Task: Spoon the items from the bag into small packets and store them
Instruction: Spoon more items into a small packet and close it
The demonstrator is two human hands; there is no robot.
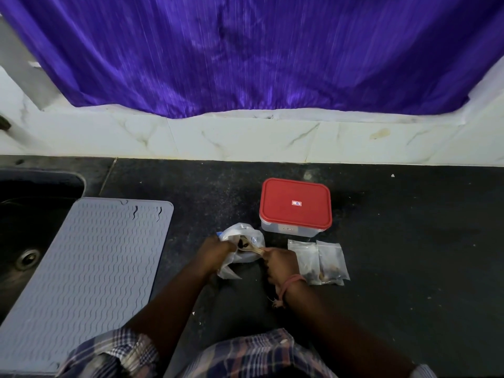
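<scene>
A clear plastic bag (246, 236) lies on the black counter, its mouth held open by my left hand (215, 255), which grips its near edge. Dark items show inside the bag. My right hand (279, 264) grips the handle of a spoon (249, 250) whose bowl reaches into the bag's mouth. Just right of my right hand lie two small clear packets (319, 261), side by side, each with dark items at its near end. Behind them stands a clear box with a red lid (296, 204), closed.
A grey ribbed mat (87, 268) covers the counter's left part and overlaps a dark sink (27, 241). A white marble ledge and a purple curtain (245, 50) run along the back. The black counter (409, 241) stretches to the right.
</scene>
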